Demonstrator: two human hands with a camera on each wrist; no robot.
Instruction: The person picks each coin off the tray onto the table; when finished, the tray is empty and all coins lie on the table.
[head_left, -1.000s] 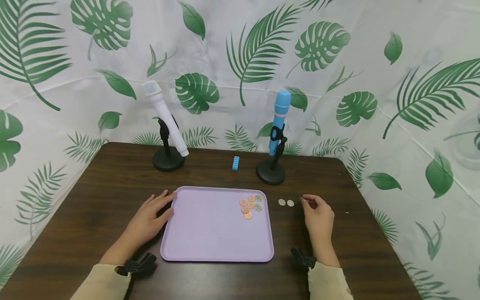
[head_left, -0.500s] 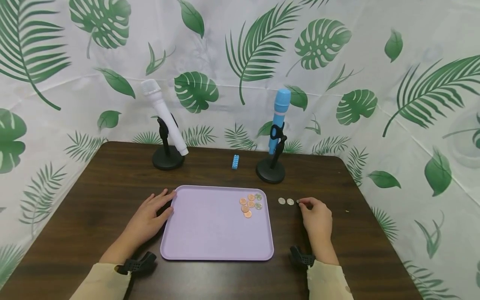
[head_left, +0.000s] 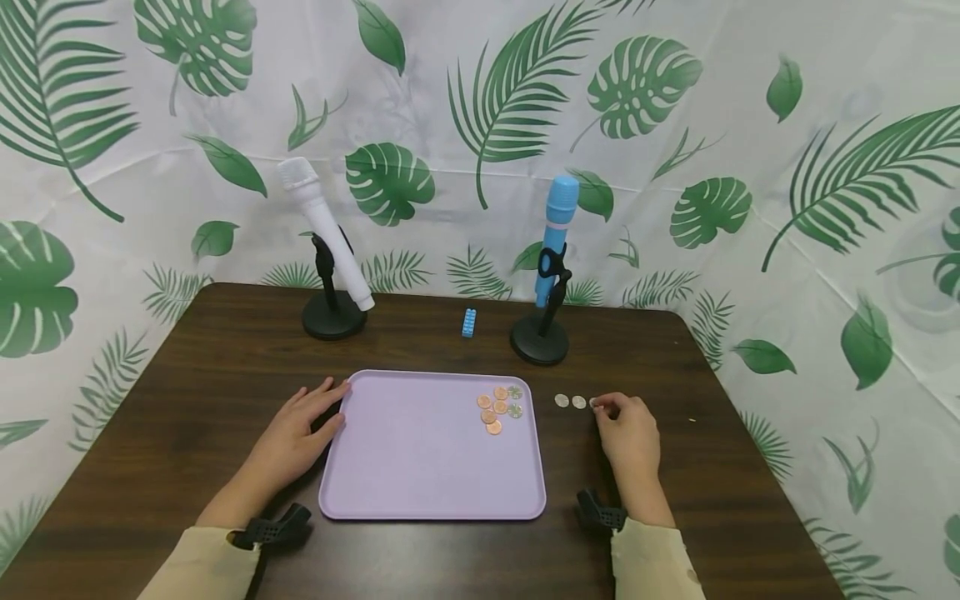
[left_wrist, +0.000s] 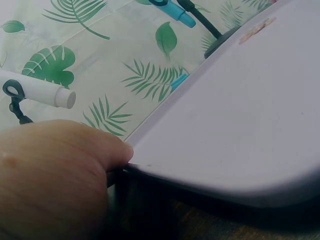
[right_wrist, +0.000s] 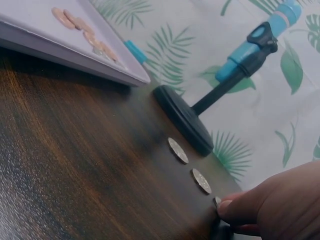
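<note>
A lilac tray [head_left: 431, 500] lies on the table, with several copper coins [head_left: 489, 417] and two silver coins [head_left: 515, 411] in its far right part. My left hand [head_left: 294, 439] rests at the tray's left edge, fingers spread, fingertips and thumb at the rim. To the right of the tray, two silver coins [head_left: 570, 401] lie flat side by side. At the right end of that row my right hand [head_left: 630, 433] pinches a third silver coin [right_wrist: 217, 201] between thumb and fingers, low at the table. Its thumb hides most of that coin in the right wrist view.
A white microphone [head_left: 330, 233] on a black stand [head_left: 333, 317] stands at the back left. A blue microphone [head_left: 557, 225] on another black stand [head_left: 540, 340] is behind the coin row. Between them lies a small blue toy brick [head_left: 468, 322]. A leaf-print cloth hangs behind the table.
My right hand has moved left and slightly down with the silver coin, bringing it close beside the other two. My left hand stays at the tray edge.
</note>
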